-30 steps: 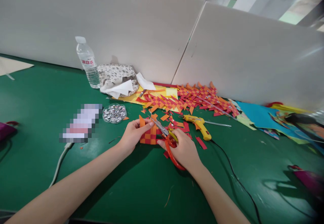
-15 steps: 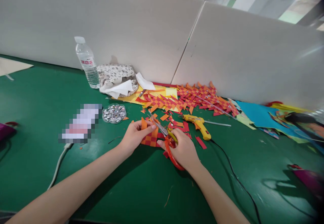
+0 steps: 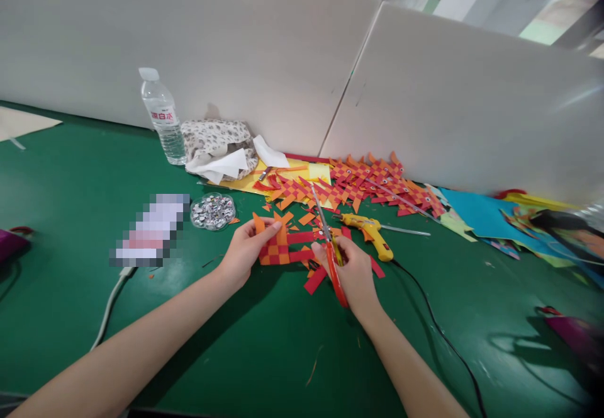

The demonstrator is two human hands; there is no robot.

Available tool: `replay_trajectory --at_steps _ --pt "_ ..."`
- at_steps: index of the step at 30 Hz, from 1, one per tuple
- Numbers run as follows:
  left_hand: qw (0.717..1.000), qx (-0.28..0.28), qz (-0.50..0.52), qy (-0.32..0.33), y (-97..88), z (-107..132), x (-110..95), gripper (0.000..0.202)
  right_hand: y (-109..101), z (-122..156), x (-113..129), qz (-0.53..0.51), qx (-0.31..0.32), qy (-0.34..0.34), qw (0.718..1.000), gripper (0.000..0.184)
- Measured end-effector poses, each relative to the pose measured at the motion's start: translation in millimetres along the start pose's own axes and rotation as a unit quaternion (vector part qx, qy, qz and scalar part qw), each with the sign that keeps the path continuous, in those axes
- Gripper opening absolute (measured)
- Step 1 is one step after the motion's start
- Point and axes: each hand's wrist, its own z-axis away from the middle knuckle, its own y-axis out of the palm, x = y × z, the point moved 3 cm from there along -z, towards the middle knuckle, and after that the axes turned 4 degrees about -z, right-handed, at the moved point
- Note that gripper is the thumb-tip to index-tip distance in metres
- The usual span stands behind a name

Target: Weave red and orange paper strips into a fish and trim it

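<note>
My left hand pinches a woven piece of red and orange paper strips by its upper left part. Orange strip ends stick up from the weave, and red ones reach out to its right. In my right hand is a pair of scissors with red and yellow handles. Their blades point up and away, close together and apart from the woven piece. Loose red and orange scraps lie on the green table beneath and around both hands.
A yellow glue gun trails its black cord to the right. Finished woven fish are heaped at the back. A round container of googly eyes, a pixelated phone, a water bottle and a spotted cloth pouch stand left.
The scissors have moved right, off the orange strips, and now point more upright. My left hand has shifted slightly left with the woven piece, so its red strips show more.
</note>
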Motion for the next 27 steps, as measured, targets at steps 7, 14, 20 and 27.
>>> replay_trajectory --at_steps 7,14,20,27 --pt "0.999 0.000 0.023 0.037 0.7 3 -7 0.025 6 3 -1 -0.171 0.063 0.113 0.977 0.038" --pt "0.946 0.186 -0.149 0.218 20.2 24 -7 0.008 15 3 6 -0.415 0.114 0.187 0.883 0.042" --pt "0.861 0.285 -0.258 0.334 27.0 33 -6 0.018 13 3 3 -0.456 0.112 0.208 0.858 0.035" --pt "0.915 0.181 -0.242 0.268 21.0 29 -8 0.012 14 2 2 -0.437 0.077 0.184 0.877 0.035"
